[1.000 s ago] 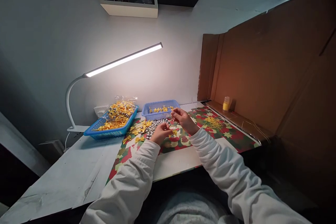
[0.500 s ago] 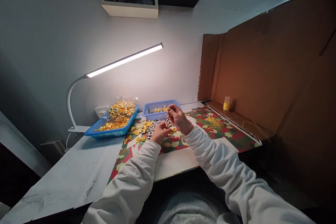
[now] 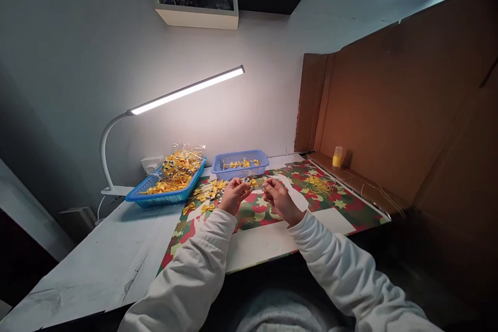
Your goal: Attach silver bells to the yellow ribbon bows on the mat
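My left hand [image 3: 233,197] is closed in a pinch above the patterned sheet, in front of a pile of small silver balls [image 3: 221,193]. At its fingertips show a bit of yellow bow [image 3: 252,182] and a silver ball; whether they are pinched or lie behind, I cannot tell. A short gap to the right, my right hand [image 3: 280,201] is also pinched, thumb against forefinger, and whatever is between them is too small to name. Several yellow ribbon bows [image 3: 207,208] lie left of the hands, some with thin stems.
A blue basket [image 3: 167,197] heaped with yellow bows and silver balls stands left, beside a lit desk lamp [image 3: 187,91]. Behind the hands is a smaller blue-violet basket [image 3: 218,170] with some bows. Yellow strings [image 3: 319,185] lie right, near a yellow-filled bottle [image 3: 337,157] and cardboard wall [image 3: 389,114].
My right hand has come down and a little right, from above the left hand to about its level. My left hand has turned slightly and stays near the silver balls.
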